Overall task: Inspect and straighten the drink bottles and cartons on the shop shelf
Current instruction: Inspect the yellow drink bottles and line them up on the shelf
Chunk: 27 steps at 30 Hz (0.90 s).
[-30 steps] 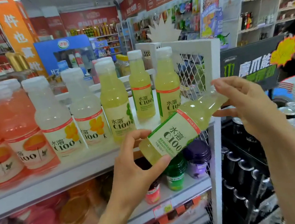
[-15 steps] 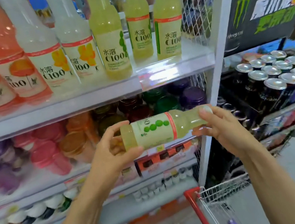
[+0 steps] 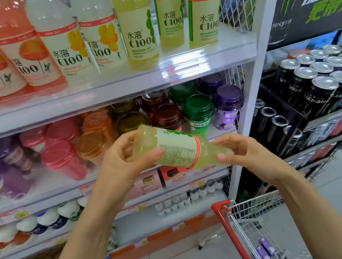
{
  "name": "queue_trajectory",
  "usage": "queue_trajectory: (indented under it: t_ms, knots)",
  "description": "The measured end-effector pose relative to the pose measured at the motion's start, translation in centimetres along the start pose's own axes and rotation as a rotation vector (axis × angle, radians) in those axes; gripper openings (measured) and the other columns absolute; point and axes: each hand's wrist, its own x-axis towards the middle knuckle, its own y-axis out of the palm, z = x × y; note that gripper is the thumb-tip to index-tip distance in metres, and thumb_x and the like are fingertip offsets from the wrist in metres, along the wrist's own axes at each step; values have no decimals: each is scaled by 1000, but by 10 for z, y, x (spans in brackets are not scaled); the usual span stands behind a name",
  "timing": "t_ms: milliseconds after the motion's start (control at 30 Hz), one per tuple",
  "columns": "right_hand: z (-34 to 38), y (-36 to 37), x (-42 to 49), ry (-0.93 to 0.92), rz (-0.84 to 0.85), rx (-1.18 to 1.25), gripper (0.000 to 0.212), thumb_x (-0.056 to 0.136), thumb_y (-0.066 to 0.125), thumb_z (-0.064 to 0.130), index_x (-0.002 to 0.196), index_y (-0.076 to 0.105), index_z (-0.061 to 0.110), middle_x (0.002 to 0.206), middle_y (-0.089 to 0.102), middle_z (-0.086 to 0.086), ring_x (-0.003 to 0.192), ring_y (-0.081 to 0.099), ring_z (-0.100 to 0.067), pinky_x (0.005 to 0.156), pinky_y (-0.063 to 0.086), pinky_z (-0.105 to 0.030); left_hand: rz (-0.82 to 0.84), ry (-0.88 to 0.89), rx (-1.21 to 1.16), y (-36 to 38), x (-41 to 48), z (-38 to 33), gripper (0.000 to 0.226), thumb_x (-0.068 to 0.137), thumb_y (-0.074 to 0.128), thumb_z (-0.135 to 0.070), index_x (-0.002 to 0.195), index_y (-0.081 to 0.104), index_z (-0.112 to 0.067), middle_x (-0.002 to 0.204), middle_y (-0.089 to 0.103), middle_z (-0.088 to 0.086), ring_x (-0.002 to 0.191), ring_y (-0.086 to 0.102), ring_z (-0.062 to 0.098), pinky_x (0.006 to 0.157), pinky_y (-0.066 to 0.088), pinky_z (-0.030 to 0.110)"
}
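Holding the yellow-green bottle (image 3: 176, 151) sideways below the top shelf (image 3: 114, 93), you grip its base in your left hand (image 3: 122, 167) and its neck in your right hand (image 3: 242, 153). Its long axis runs left to right, neck slightly lower; tip it upright, base down, before shelving it.

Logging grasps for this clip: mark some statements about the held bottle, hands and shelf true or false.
The pale yellow-green plastic bottle lies sideways between the left hand and the right hand. True.
The left hand grips its neck end. False: it grips the base; the right hand holds the neck.
The yellow top-shelf bottles lie toppled. False: they stand upright.
A red-handled wire trolley stands below the hands. True.
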Motion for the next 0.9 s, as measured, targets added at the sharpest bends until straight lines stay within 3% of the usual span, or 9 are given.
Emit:
queue_trajectory:
  t_ms: [67, 167, 300, 433, 567, 633, 733, 833, 900]
  knots:
    - [2, 7, 2, 3, 111, -85, 46, 80, 80, 29, 123, 65, 34, 128, 65, 8, 126, 56, -11, 102, 47, -30, -62, 131, 213, 4, -3, -5, 60, 64, 93, -31, 117, 66, -29, 106, 73, -10, 95, 69, 5, 70, 55, 17]
    - [10, 31, 7, -81, 286, -133, 66, 84, 77, 17, 143, 48, 30, 142, 55, 10, 134, 48, -11, 110, 40, -35, -117, 283, 543, 13, -6, -8, 62, 58, 91, -49, 113, 65, -37, 101, 70, -20, 93, 65, -1, 72, 54, 18]
    - [6, 58, 15, -168, 256, -89, 60, 82, 76, 2, 135, 52, 15, 129, 64, -4, 120, 61, -21, 104, 48, -37, -103, 365, 683, 15, -7, -8, 69, 54, 75, -69, 113, 63, -37, 104, 65, -24, 97, 58, -6, 76, 42, 6]
    - [3, 62, 17, -199, 211, -34, 55, 81, 76, 2, 130, 55, 17, 122, 67, -3, 115, 64, -20, 95, 51, -31, -92, 390, 673, 12, -5, -11, 72, 54, 71, -74, 114, 63, -36, 106, 66, -23, 98, 59, -4, 78, 46, 12]
    - [9, 59, 23, -182, 210, 50, 49, 86, 70, 8, 133, 56, 15, 125, 66, -2, 119, 61, -20, 93, 52, -31, -97, 362, 539, 5, 0, -13, 68, 55, 79, -63, 115, 65, -35, 106, 68, -19, 96, 64, 0, 74, 59, 31]
    - [8, 53, 25, -150, 184, 57, 43, 93, 61, 19, 136, 55, 16, 128, 65, 2, 121, 60, -18, 93, 52, -29, -88, 351, 470, 1, 1, -12, 68, 55, 79, -61, 115, 65, -33, 106, 70, -18, 97, 67, 3, 79, 59, 30]
    - [0, 44, 25, 42, 118, 7, 38, 97, 49, 47, 132, 58, 33, 129, 65, 7, 119, 62, -13, 95, 52, -28, -75, 317, 362, -5, 4, -11, 65, 56, 84, -51, 114, 66, -29, 109, 71, -13, 100, 68, 7, 79, 58, 24]
    - [-13, 41, 27, 221, 133, 194, 44, 91, 52, 44, 123, 66, 17, 119, 69, -17, 99, 69, -26, 91, 57, -40, -57, 286, 259, -9, 6, -9, 59, 60, 87, -30, 115, 66, -23, 110, 72, -7, 99, 68, 8, 77, 56, 21]
    - [-13, 39, 29, 210, 74, 318, 46, 90, 55, 38, 119, 67, 4, 115, 68, -23, 94, 69, -26, 85, 58, -37, -20, 276, 251, -15, 8, -9, 59, 63, 88, -24, 116, 64, -22, 111, 72, -8, 99, 69, 7, 80, 56, 23]
